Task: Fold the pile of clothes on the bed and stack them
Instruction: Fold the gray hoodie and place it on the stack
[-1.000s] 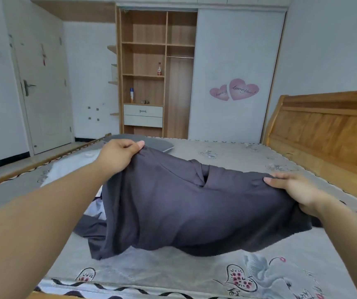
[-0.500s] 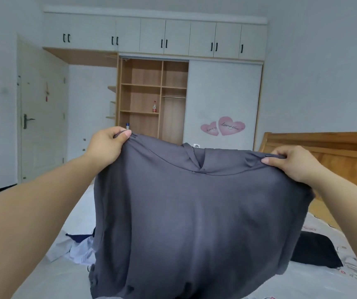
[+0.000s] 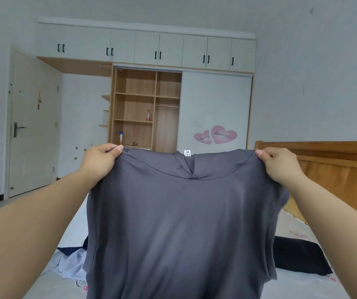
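You hold one grey shirt [image 3: 179,223] up in front of you above the bed [image 3: 302,285], your left hand [image 3: 101,162] pinching its left shoulder and your right hand [image 3: 280,166] pinching the right one, fingers curled round the cloth, and a small white tag [image 3: 187,153] at the collar carries dark marks too small to read. Two pink heart stickers [image 3: 215,134] on the wardrobe door [image 3: 214,104] read "Love you" in script. On the bed behind the shirt lie one black garment [image 3: 300,257] at the right and a light bluish-white heap [image 3: 69,264] with dark cloth at the left, while two bottles [image 3: 148,115] stand on the open shelves [image 3: 134,108].
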